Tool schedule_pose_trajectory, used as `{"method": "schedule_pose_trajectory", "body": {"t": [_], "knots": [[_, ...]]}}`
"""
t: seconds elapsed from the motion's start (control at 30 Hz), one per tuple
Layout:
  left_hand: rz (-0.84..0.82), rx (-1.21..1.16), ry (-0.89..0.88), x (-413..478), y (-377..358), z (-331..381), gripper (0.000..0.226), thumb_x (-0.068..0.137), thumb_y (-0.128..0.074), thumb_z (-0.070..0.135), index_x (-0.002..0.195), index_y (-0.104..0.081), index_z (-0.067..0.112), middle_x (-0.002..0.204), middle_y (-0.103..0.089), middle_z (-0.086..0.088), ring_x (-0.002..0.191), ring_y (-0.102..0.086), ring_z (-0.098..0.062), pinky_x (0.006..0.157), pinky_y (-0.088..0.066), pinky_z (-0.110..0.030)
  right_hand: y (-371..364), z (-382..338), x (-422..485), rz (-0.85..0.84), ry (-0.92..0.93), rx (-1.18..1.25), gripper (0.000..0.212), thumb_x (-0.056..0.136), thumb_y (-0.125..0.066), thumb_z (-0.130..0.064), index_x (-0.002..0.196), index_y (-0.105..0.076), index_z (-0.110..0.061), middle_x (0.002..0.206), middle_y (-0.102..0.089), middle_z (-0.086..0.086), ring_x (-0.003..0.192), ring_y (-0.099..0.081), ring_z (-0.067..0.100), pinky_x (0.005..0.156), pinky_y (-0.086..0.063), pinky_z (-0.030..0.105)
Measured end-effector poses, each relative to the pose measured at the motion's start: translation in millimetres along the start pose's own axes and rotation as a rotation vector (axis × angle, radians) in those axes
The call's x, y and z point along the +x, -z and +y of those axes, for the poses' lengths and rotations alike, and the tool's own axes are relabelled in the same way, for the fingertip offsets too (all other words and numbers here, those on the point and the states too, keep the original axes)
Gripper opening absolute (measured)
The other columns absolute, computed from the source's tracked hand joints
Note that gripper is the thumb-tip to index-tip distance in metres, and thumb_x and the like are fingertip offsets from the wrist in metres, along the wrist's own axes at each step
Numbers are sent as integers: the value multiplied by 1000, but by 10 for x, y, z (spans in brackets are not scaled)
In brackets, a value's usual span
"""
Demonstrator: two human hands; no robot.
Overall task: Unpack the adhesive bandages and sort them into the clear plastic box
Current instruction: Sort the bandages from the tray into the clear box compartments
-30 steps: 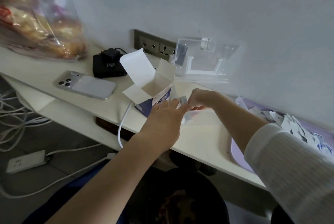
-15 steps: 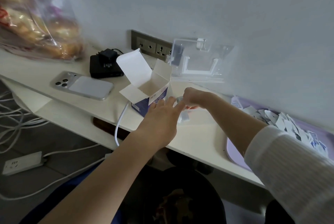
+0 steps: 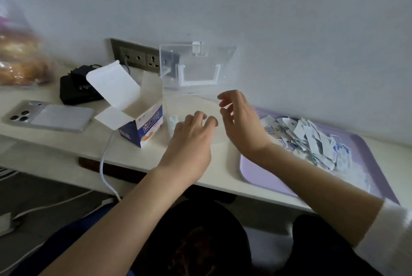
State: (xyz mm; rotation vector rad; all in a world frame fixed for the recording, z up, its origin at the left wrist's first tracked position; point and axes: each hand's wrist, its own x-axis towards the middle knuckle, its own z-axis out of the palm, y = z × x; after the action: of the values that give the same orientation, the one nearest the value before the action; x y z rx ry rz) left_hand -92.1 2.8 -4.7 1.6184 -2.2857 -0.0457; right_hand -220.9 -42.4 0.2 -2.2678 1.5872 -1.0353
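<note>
**Head view.** The left hand and right hand hover over the base of the clear plastic box, whose lid stands open against the far wall. The fingers of both are loosely spread and hold nothing. A small pale bandage bundle appears to sit in the box's left end, just left of the left fingertips. Its long axis runs near to far; whether it stands or lies flat cannot be told. The loose pile of white-and-blue bandage packets lies on the purple tray at right, nearer the right hand. The opened carton sits at left, nearer the left hand. The next pick probably falls to the right hand.
</note>
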Motion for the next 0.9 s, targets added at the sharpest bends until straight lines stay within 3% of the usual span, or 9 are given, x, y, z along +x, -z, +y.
{"method": "schedule_pose_trajectory", "body": {"t": [0.13, 0.27, 0.4, 0.5, 0.7, 0.9], "knots": [[-32, -115, -219, 24, -128, 290, 49, 86, -42, -3, 131, -38, 19, 126, -39, -1, 112, -42, -19, 93, -32, -27, 269, 482, -509, 16, -18, -178, 23, 87, -50, 1, 109, -54, -7, 103, -57, 5, 92, -54, 19, 75, -41, 25], [-169, -51, -326, 35, -396, 489, 46, 87, -41, 0, 129, -38, 19, 126, -41, -1, 110, -43, -21, 91, -32, -29, 515, 985, -760, -106, -186, -368, 31, 85, -60, -6, 115, -54, -5, 113, -53, 13, 109, -47, 33, 96, -36, 33], [-305, -1, -362, 54, -610, 631, 45, 88, -42, 3, 130, -40, 17, 129, -42, -2, 115, -44, -24, 95, -35, -35, 709, 1230, -839, -394, -365, -521, 71, 81, -64, -44, 136, -33, -12, 135, -35, 10, 128, -29, 27, 106, -26, 33], [-362, 32, -376, 97, -712, 679, 42, 89, -43, 5, 129, -40, 16, 127, -45, -3, 116, -45, -25, 96, -36, -35, 783, 1327, -897, -524, -448, -539, 86, 76, -67, -53, 139, -27, -10, 135, -33, 10, 127, -31, 26, 105, -30, 34], [-439, 127, -377, 146, -817, 809, 35, 92, -41, 10, 127, -42, 16, 124, -42, -6, 115, -43, -27, 93, -35, -35, 925, 1525, -907, -417, -438, -467, 51, 86, -62, -27, 129, -39, -12, 129, -45, 8, 117, -46, 24, 91, -40, 32], [-437, 184, -313, 188, -857, 899, 33, 94, -43, 14, 127, -41, 19, 123, -40, -5, 113, -43, -27, 89, -32, -36, 916, 1637, -849, -385, -435, -437, 41, 89, -60, -22, 127, -48, -12, 128, -46, 8, 113, -49, 26, 91, -42, 34]]}}
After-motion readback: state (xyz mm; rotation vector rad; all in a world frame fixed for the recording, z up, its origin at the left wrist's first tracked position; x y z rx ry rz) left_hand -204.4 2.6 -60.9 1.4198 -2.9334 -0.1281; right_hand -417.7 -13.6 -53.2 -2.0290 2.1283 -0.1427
